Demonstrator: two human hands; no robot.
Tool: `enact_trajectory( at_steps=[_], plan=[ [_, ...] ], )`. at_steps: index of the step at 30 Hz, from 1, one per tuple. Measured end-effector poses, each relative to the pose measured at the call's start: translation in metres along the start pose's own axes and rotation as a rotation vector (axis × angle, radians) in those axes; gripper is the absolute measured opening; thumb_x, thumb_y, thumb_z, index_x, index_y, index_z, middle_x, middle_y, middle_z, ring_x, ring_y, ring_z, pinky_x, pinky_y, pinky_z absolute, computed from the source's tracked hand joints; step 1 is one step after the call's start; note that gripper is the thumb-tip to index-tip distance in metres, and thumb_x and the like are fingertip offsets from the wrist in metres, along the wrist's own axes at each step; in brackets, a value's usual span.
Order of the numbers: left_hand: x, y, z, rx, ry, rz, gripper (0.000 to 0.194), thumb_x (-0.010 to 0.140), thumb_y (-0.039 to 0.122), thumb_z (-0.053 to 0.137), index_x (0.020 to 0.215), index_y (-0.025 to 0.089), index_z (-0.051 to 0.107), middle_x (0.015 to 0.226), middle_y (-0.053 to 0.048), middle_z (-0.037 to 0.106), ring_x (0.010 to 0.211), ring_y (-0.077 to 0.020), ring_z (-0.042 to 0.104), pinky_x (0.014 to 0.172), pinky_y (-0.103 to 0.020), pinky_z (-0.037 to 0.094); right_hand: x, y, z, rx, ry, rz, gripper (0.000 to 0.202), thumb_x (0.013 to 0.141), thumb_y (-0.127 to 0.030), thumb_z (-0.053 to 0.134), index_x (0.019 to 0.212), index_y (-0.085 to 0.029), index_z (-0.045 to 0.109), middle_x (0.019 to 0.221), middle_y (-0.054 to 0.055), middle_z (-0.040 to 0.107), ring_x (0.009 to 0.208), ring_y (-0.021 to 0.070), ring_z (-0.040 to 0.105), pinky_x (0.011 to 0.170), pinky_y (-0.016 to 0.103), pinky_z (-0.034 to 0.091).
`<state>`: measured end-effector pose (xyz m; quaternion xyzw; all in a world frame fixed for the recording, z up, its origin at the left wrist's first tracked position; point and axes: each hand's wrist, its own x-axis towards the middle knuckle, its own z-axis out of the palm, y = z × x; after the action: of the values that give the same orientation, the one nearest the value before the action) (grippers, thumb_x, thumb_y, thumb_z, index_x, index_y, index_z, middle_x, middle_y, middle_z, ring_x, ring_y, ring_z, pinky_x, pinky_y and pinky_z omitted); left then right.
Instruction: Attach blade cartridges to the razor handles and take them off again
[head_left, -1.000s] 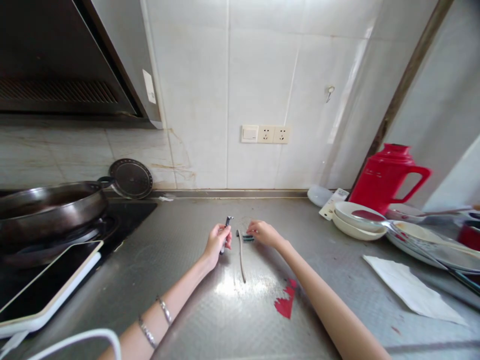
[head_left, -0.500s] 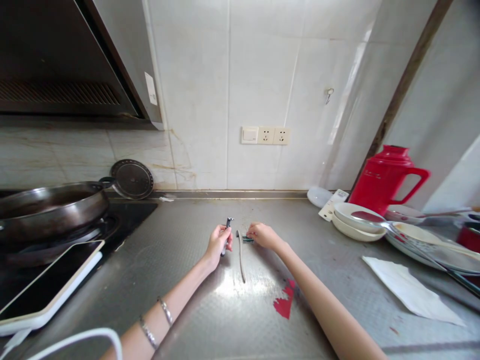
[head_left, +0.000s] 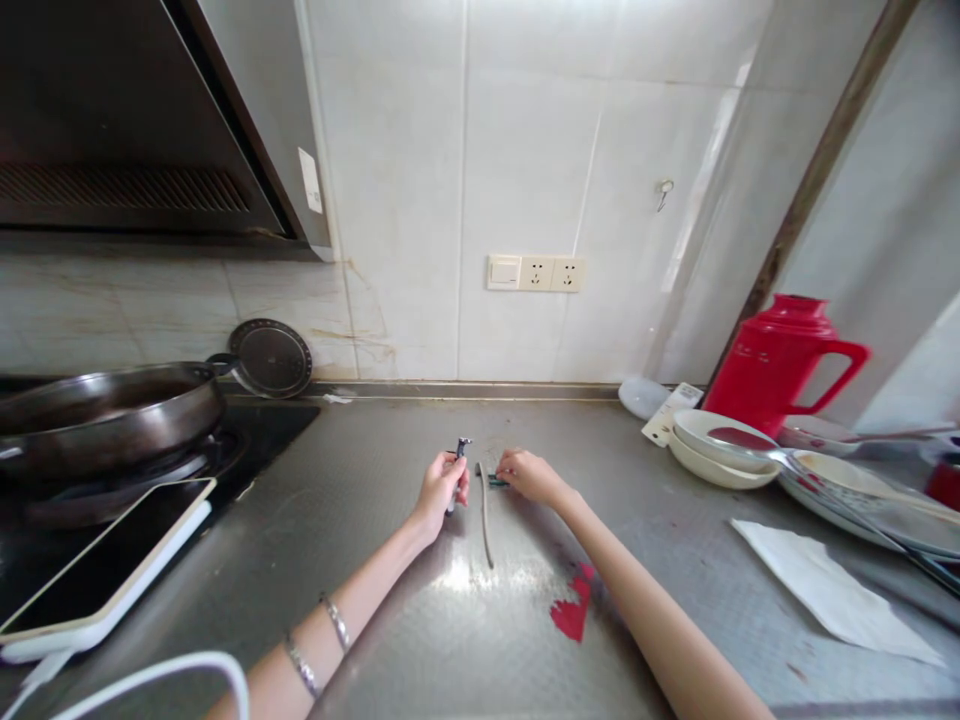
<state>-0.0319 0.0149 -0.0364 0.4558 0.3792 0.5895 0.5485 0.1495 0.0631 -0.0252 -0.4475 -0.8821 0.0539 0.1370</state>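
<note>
My left hand [head_left: 439, 490] is closed around a small razor-like tool [head_left: 460, 449], slim and dark, with a shiny head pointing away from me. Just to its right, a thin grey-beige cord-like strip [head_left: 486, 525] lies lengthwise on the steel counter [head_left: 360, 600]. My right hand [head_left: 531, 474] is on the other side of the strip, fingers pinched together at a small dark green piece [head_left: 495, 481]. Part of that piece is hidden under the fingertips, so its kind is unclear. A torn red scrap [head_left: 572, 608] lies nearer to me, beside my right forearm.
On the left a pan [head_left: 112, 410] sits on the black stove, with a phone [head_left: 105, 560] and a white cable [head_left: 187, 660] in front. To the right are stacked bowls [head_left: 720, 465], a red thermos jug [head_left: 780, 360], plates with utensils, and a white paper sheet [head_left: 832, 590].
The view has shifted slightly, so everything sits a little further right. Both hands keep nearly the same place and grip; the right fingers have moved only a touch at the green piece.
</note>
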Motion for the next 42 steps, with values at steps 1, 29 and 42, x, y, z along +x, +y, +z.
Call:
enact_trajectory(
  at_steps=[1, 29, 42],
  plan=[
    [0.000, 0.000, 0.000, -0.001, 0.001, -0.002, 0.033, 0.067, 0.042, 0.062, 0.076, 0.019, 0.040, 0.052, 0.008, 0.049, 0.035, -0.0047, 0.041, 0.035, -0.017, 0.036, 0.000, 0.000, 0.001, -0.001, 0.008, -0.009, 0.022, 0.082, -0.022, 0.047, 0.080, -0.018, 0.069, 0.090, 0.008, 0.064, 0.083, 0.0158, 0.057, 0.069, 0.021, 0.038],
    [-0.002, 0.007, 0.001, -0.045, 0.095, 0.076, 0.032, 0.066, 0.044, 0.063, 0.074, 0.018, 0.046, 0.051, 0.008, 0.041, 0.038, -0.0042, 0.035, 0.037, -0.016, 0.035, 0.018, 0.016, 0.023, 0.845, 0.355, 0.283, 0.030, 0.076, -0.027, 0.050, 0.095, -0.012, 0.067, 0.082, 0.006, 0.069, 0.065, 0.0148, 0.062, 0.053, 0.026, 0.054],
    [-0.009, 0.009, 0.001, 0.168, 0.042, 0.216, 0.022, 0.072, 0.028, 0.058, 0.088, 0.015, 0.062, 0.068, -0.001, 0.058, 0.058, -0.0104, 0.053, 0.057, -0.021, 0.041, 0.016, -0.007, -0.005, 0.973, 0.253, 0.173, 0.027, 0.070, -0.029, 0.055, 0.089, -0.012, 0.066, 0.078, 0.009, 0.069, 0.071, 0.0186, 0.065, 0.059, 0.028, 0.052]
  ],
)
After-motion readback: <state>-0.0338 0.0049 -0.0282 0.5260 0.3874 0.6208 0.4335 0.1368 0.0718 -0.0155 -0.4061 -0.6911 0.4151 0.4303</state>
